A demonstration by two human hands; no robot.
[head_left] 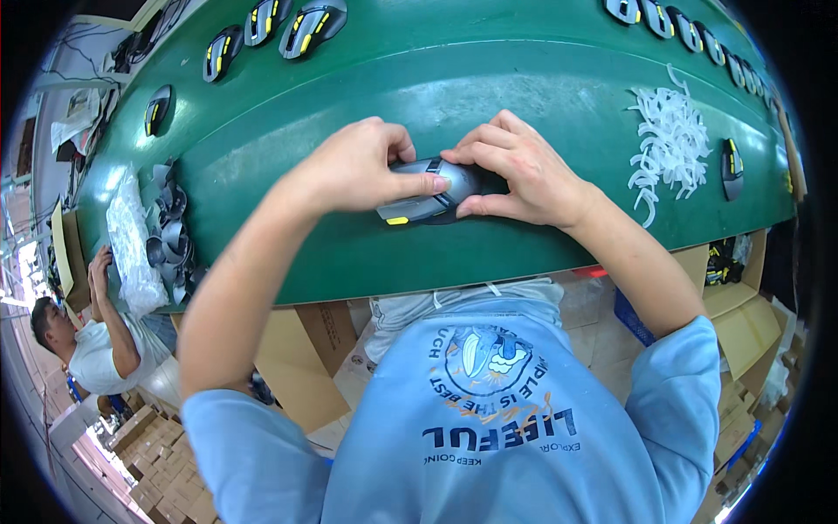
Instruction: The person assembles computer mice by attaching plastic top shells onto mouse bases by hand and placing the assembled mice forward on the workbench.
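Observation:
A grey and black computer mouse (415,207) with a yellow accent lies near the middle of the green table (419,262). My left hand (353,166) grips its left part, the thumb laid across the top and the fingers bent over the far side. My right hand (524,175) closes around its right end, fingertips on the upper edge and thumb at the near edge. The mouse's underside is hidden. To the right is a heap of curved, translucent white plastic strips (668,144), with another yellow-marked mouse (731,168) beyond it.
More mice (312,28) stand at the far left, and a row of them (685,31) runs along the far right. Dark curved plastic shells (170,231) lie beside a clear plastic bag (133,240). A co-worker (113,349) reaches toward the table's left end. An open cardboard box (742,323) sits lower right.

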